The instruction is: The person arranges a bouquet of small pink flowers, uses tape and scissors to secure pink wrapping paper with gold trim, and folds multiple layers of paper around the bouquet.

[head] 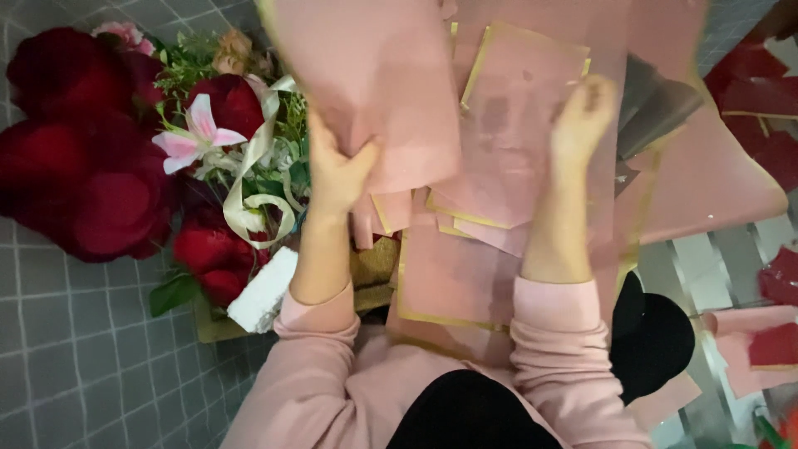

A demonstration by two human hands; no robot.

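My left hand grips the gathered lower part of a pink wrapping sheet that fans upward out of the frame. My right hand reaches up behind a translucent pink sheet with a gold border and pinches it near its top. More gold-edged pink sheets hang overlapped between my forearms. Both arms wear pink sleeves.
A flower arrangement lies at the left on the grey tiled floor: dark red roses, a pink lily, greenery, a cream ribbon and a white foam block. Red and pink paper sheets lie at the right.
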